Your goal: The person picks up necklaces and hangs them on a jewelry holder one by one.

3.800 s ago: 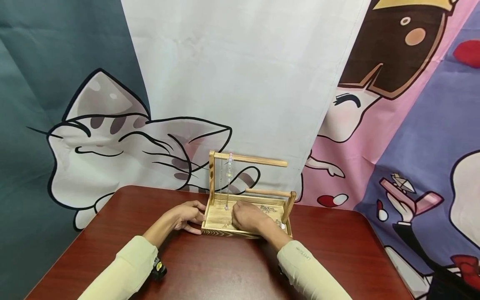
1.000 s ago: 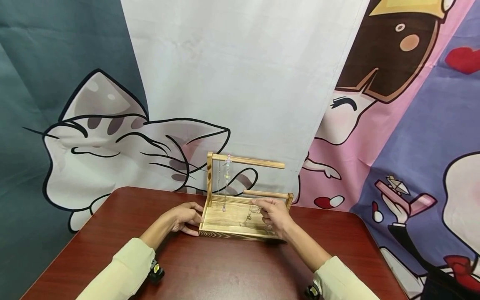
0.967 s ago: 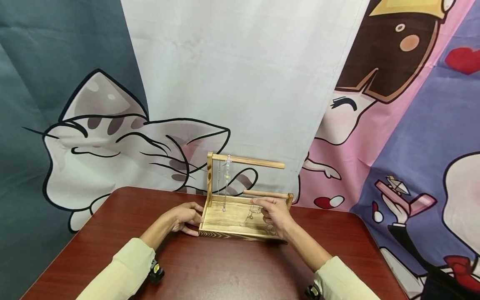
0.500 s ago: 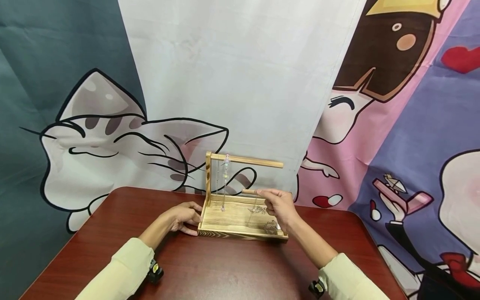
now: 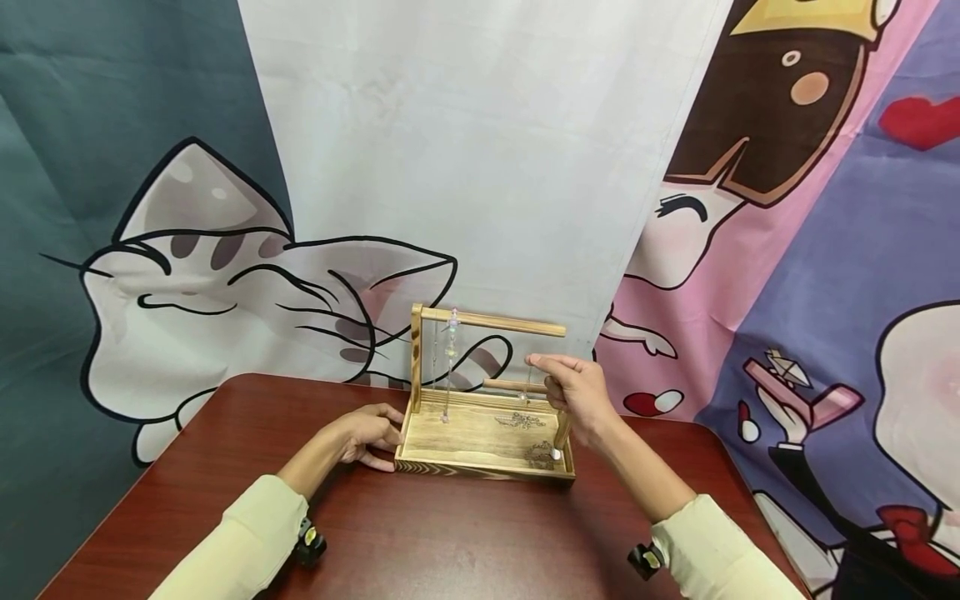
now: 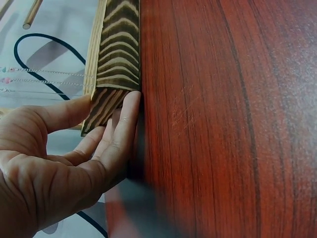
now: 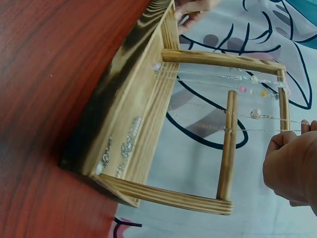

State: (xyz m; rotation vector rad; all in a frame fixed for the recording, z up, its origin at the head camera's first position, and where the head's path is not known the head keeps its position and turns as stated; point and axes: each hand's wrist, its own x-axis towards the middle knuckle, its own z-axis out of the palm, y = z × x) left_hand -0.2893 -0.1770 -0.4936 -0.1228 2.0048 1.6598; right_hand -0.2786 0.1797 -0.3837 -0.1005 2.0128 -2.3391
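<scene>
A wooden jewelry stand [image 5: 465, 440], a shallow tray with two bars above it, stands on the table. My left hand [image 5: 367, 435] grips its left front corner, thumb and fingers on different sides of the wood in the left wrist view. My right hand [image 5: 583, 398] pinches a thin necklace [image 7: 255, 114] just above the lower bar [image 5: 502, 385]. The necklace's small round pale pendant dangles below the fingers. Beaded necklaces [image 5: 452, 350] hang near the left end of the upper bar [image 5: 517, 323]. Part of the lower bar is hidden behind my right hand.
Silver chains [image 5: 521, 421] lie in the tray's right half, with another bunch [image 5: 540, 454] nearer its front right corner. The reddish-brown table [image 5: 450, 533] extends in front of the stand. A cartoon-printed cloth [image 5: 487, 167] hangs close behind.
My right hand has risen from inside the tray, up and rightward, lifting the pinched necklace above the lower bar. My left hand stays at the stand's corner.
</scene>
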